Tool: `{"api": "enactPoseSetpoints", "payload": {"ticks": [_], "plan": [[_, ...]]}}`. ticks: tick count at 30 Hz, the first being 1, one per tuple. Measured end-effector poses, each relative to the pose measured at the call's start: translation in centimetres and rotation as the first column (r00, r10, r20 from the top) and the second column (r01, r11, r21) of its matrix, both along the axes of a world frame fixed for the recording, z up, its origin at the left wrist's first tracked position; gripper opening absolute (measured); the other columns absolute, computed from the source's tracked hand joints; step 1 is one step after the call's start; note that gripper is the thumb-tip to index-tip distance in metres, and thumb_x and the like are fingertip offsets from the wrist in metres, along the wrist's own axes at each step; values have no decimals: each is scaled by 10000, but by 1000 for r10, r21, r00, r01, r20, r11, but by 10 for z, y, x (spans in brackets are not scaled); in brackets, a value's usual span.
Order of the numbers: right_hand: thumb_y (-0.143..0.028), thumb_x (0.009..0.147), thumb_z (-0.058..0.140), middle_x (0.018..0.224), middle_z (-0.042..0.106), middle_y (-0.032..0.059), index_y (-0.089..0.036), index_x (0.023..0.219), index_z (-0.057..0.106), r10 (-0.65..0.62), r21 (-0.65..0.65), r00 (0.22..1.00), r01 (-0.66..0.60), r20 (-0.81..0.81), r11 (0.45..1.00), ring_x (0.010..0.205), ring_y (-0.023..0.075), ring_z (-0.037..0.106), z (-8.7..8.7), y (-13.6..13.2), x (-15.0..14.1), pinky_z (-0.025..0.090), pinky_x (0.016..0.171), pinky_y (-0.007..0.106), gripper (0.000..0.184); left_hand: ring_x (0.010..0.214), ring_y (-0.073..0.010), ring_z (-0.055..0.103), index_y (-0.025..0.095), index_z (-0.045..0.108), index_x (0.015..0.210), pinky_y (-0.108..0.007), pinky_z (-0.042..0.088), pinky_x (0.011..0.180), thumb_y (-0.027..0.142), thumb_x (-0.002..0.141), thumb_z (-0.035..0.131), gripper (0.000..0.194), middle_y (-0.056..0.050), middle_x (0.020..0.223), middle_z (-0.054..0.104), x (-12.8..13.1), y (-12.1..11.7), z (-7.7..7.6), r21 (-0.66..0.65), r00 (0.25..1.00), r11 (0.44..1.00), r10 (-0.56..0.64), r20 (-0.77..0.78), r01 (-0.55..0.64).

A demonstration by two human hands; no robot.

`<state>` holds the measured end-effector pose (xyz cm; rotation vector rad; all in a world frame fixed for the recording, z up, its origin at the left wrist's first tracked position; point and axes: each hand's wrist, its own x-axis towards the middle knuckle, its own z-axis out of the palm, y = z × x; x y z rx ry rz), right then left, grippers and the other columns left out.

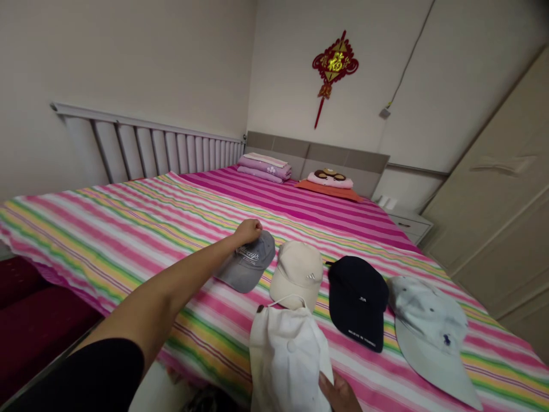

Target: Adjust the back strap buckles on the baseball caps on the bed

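Striped bedding in pink, white, green and yellow (pixel 137 234) spreads across a bed beneath a gray-brown headboard (pixel 351 165) and a red-and-gold wall hanging (pixel 335 62), with a white radiator (pixel 167 150) along the wall on one side. Folded purple bedding (pixel 262 167) and a pink item with a brown animal face (pixel 330 179), atop orange cloth (pixel 345 192), lie near the headboard.

Five caps are seen on or above the striped cover. A person's left hand (pixel 249 230) reaches the gray cap (pixel 246 276), its grip drawn narrow, fingers curled together at the top of the crown; white script lettering, partly covered, crosses the front, and the brim points toward the wearer of the camera. Just beside it rests a cream cap (pixel 299 266) bearing a small striped emblem. Next along the row is a navy cap (pixel 359 292), a white mark on its crown and a line of small white text at the brim's edge. At the end sits a pale blue cap (pixel 429 320), its crown mottled, with a small dark blue emblem.

Nearest the camera, the right hand (pixel 343 395) holds a white cap (pixel 291 355) in its grip, the thumb against the side. Soft and creased, the cap shows a round button on its crown and a thin white cord with a dark toggle (pixel 259 309); its lower part runs out of view.
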<state>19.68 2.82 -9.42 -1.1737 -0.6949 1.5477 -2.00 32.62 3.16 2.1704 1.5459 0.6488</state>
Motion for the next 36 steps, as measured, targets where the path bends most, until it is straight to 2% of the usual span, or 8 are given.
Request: {"api": "enactPoseSetpoints", "payload": {"ticks": [5,10,14,17,19,24,28,36], "plan": [[-367,648,670,799,707,123,-111,944,639,-28,44,996,32,-81,999,788,287,642,6,-18,-12,457,754,424,392,539,-100,501,159,567,714,-199,385,515,379,689,524,225,16,568,559,-15,-97,-52,-300,957,936,-100,271,183],[-338,685,649,848,704,112,-134,1059,591,-15,97,985,32,-170,995,799,266,638,12,-40,-23,453,767,407,431,614,-127,547,160,547,786,-227,417,555,654,665,412,526,-32,688,609,-36,-211,-106,-521,851,816,73,520,248],[-366,637,685,899,696,113,-168,1099,574,-69,139,977,99,-202,985,815,261,631,16,-63,-36,444,786,398,515,781,-183,595,169,575,902,-308,438,711,661,709,349,575,-92,869,635,-37,-261,-102,-560,472,587,315,823,584],[-391,629,685,910,692,116,-168,1093,580,-75,122,983,96,-168,988,831,265,625,18,-84,-44,435,797,405,525,786,-191,599,164,595,906,-309,427,740,486,702,537,386,-85,837,648,-28,-274,-83,-421,250,599,350,903,682],[-404,626,683,915,690,120,-159,1068,596,-70,83,988,82,-138,993,851,267,618,17,-99,-43,425,812,407,512,738,-174,601,159,605,881,-292,425,737,333,656,635,286,-67,790,650,-20,-279,-71,-360,186,623,328,926,695],[-544,595,640,940,681,97,-206,925,663,-93,101,973,117,-211,988,915,267,588,18,-126,-22,409,849,392,473,608,-127,573,117,619,778,-243,424,633,283,592,700,262,-52,699,625,-6,-297,-54,-355,254,509,258,932,784],[-577,589,621,921,678,96,-196,888,670,-78,188,974,119,-211,975,874,271,592,39,-130,-10,423,814,381,487,547,-96,535,103,617,744,-206,394,561,297,590,707,264,-37,643,594,-1,-310,-48,-380,319,476,208,925,793],[-550,695,545,539,658,91,-83,895,634,105,172,995,-103,-3,980,438,162,557,77,-126,-4,373,430,236,516,475,-67,481,95,589,675,-177,352,483,329,589,705,275,-11,580,557,5,-323,-35,-424,425,435,100,899,794]]}}
